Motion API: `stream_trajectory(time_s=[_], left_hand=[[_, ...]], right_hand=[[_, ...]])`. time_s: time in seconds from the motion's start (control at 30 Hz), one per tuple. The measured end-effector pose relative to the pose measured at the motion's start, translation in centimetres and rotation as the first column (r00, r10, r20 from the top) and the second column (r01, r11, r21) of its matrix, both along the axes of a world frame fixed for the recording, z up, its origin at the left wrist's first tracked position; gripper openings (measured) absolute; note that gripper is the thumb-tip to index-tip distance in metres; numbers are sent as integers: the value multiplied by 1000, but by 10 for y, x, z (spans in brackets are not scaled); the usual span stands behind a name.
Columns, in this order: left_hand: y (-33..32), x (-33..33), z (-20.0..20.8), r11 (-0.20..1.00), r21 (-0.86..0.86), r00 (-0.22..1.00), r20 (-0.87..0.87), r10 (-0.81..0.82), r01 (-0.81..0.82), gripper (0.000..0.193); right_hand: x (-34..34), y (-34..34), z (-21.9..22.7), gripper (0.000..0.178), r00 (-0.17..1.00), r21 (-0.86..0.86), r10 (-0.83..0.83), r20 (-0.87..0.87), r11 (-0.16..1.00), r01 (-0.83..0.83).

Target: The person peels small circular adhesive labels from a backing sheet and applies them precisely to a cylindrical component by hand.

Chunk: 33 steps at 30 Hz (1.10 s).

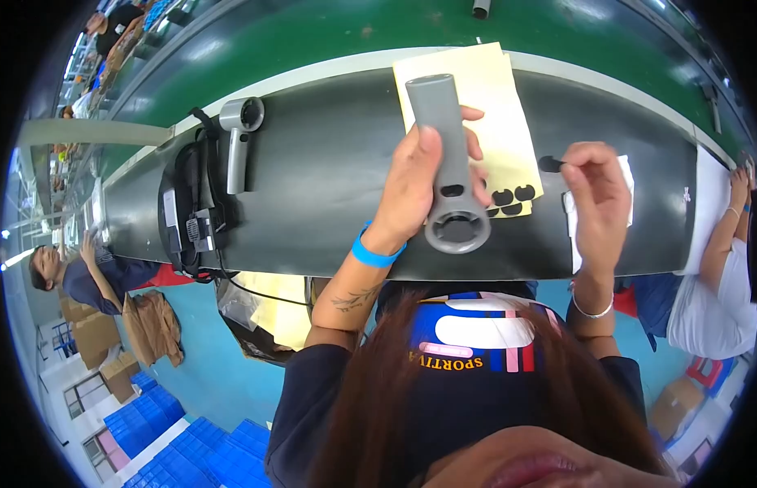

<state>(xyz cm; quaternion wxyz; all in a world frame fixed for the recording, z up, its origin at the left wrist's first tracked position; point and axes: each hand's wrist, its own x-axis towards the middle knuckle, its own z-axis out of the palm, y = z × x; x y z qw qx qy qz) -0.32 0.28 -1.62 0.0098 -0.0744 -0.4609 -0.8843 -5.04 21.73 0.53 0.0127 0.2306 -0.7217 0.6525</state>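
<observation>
My left hand is wrapped round the handle of a grey hair dryer housing, thumb on top. Its round head, with a dark opening, points toward me, and the handle end points away. To the right, my right hand pinches a small black disc-shaped pad between thumb and fingertips, apart from the housing. Beneath the housing lie yellow sheets, with several black pads at their near edge. White paper sits under and beside my right hand.
A second grey hair dryer housing lies at the left on the dark bench, beside a black strap device with a cable. Below the bench edge stands an open bag with yellow paper. People sit at both sides, left and right.
</observation>
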Motion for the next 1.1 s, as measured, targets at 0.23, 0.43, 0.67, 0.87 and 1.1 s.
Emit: stream_trajectory(time_s=[0.23,0.43,0.67,0.87,1.1], left_hand=[[-11,-8,21,773,-463,828,-543,139,-434,45],[-11,5,25,526,-642,794,-596,116,-558,42],[-6,15,35,336,-724,789,-604,112,-602,47],[2,20,31,534,-690,863,-470,184,-489,46],[6,20,30,616,-636,873,-444,200,-465,43]], right_hand=[[9,-21,35,30,996,-189,35,-81,981,-50],[15,-36,39,37,980,-246,190,-56,949,-198],[19,-40,44,36,982,-210,185,26,962,-176],[21,-40,48,37,975,-213,194,107,962,-168],[18,-37,45,34,977,-175,187,102,970,-167]])
